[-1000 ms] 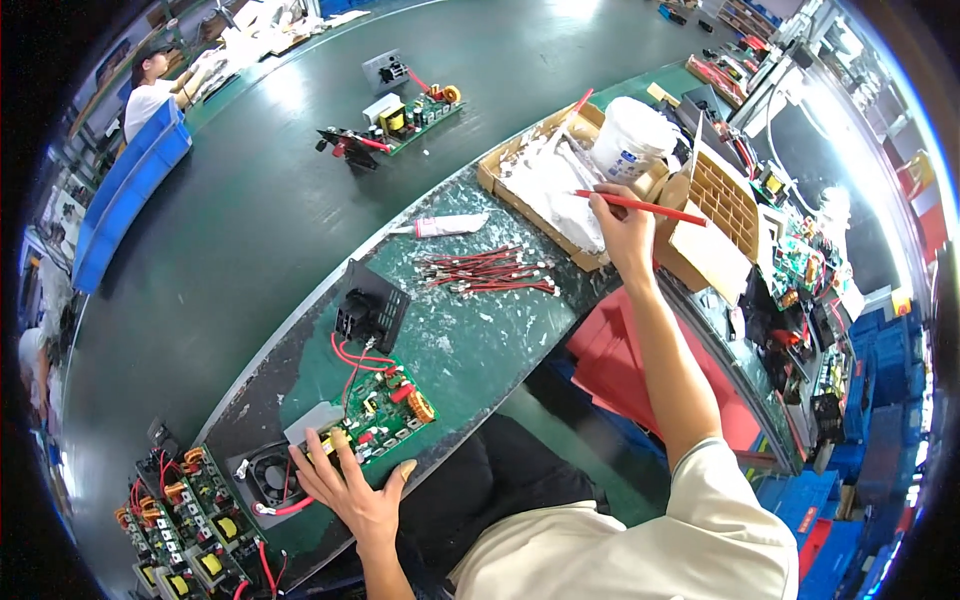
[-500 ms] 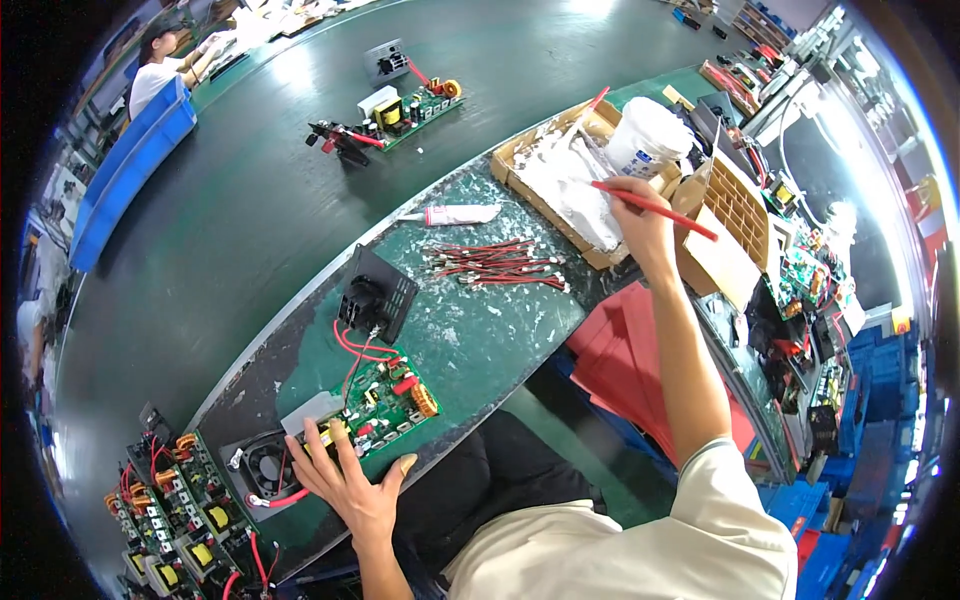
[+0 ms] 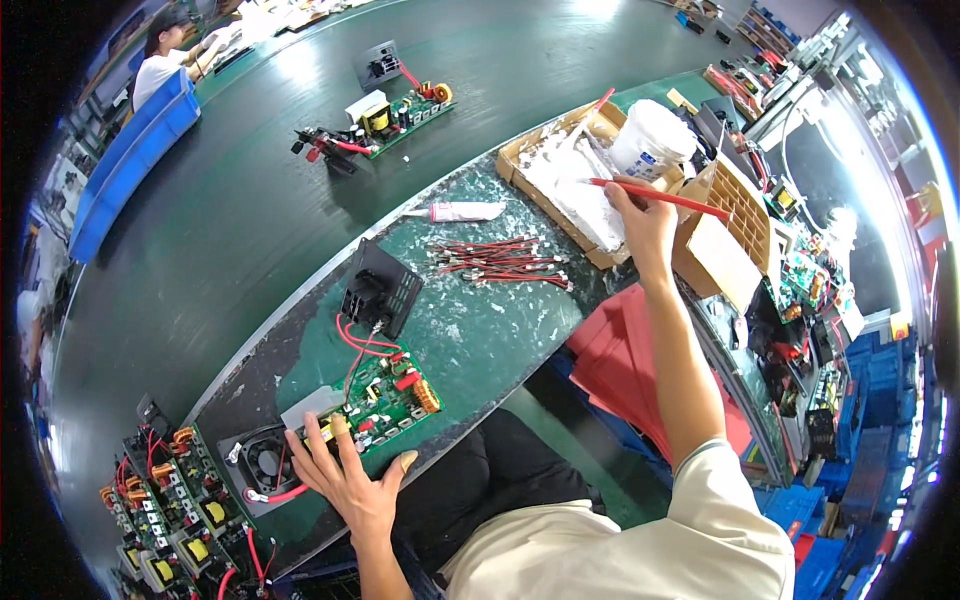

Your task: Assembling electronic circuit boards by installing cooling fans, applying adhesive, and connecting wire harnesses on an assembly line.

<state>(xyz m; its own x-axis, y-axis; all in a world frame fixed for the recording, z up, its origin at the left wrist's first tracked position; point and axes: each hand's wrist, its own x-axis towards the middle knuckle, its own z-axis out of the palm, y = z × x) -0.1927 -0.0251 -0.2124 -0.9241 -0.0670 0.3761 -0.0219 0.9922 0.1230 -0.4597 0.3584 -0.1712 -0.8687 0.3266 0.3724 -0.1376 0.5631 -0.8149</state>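
My left hand (image 3: pixel 352 488) lies with fingers spread over the near-left end of a green circuit board (image 3: pixel 388 398). Red wires join that board to a black end plate (image 3: pixel 380 290) beyond it, and a black fan (image 3: pixel 266 460) sits beside my fingertips. Pinched in my right hand (image 3: pixel 645 222) is a slim red stick (image 3: pixel 690 203). Its far tip points into white paste (image 3: pixel 570 185) spread in a shallow cardboard box (image 3: pixel 535 200); whether the tip touches the paste I cannot tell.
Thin red-black cables (image 3: pixel 500 260) and a white tube (image 3: pixel 465 211) lie on the bench. A white tub (image 3: pixel 652 140) and a divided carton (image 3: pixel 735 220) stand at the right. Several boards (image 3: pixel 185 500) are stacked at lower left. Another assembly (image 3: pixel 385 115) rides the belt near a blue bin (image 3: pixel 135 165).
The assembly on the belt has shifted slightly left. My right hand has moved a little, with the red stick's rear end swinging right and upward. My left hand stays in place.
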